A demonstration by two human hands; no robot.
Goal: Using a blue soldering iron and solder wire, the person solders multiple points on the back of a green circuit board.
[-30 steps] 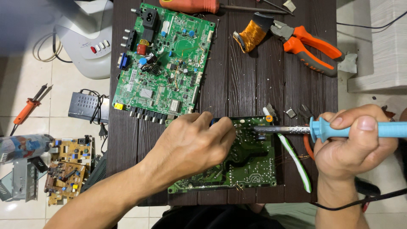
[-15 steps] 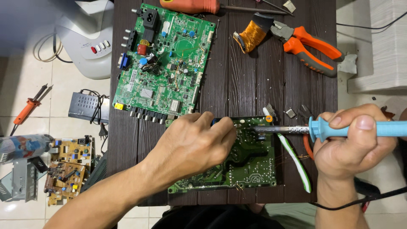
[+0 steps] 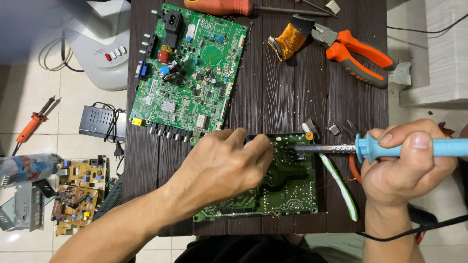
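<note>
My right hand (image 3: 407, 163) grips the light-blue handle of a soldering iron (image 3: 390, 147); its metal barrel points left, with the tip over the small green circuit board (image 3: 287, 195) at the near edge of the dark wooden table (image 3: 287, 97). My left hand (image 3: 219, 168) lies on that board, fingers curled at its upper left part, pinching a small dark thing I cannot make out. The hand hides much of the board's left half.
A larger green circuit board (image 3: 192, 73) lies at the table's far left. Orange-handled pliers (image 3: 351, 48), a copper coil (image 3: 290, 41) and an orange-handled screwdriver (image 3: 234, 7) sit at the far edge. On the tiled floor, left: a black adapter (image 3: 100, 122), brown boards (image 3: 78, 195), another soldering iron (image 3: 31, 124).
Almost nothing differs. Both hands keep their places; the iron's tip stays over the small board.
</note>
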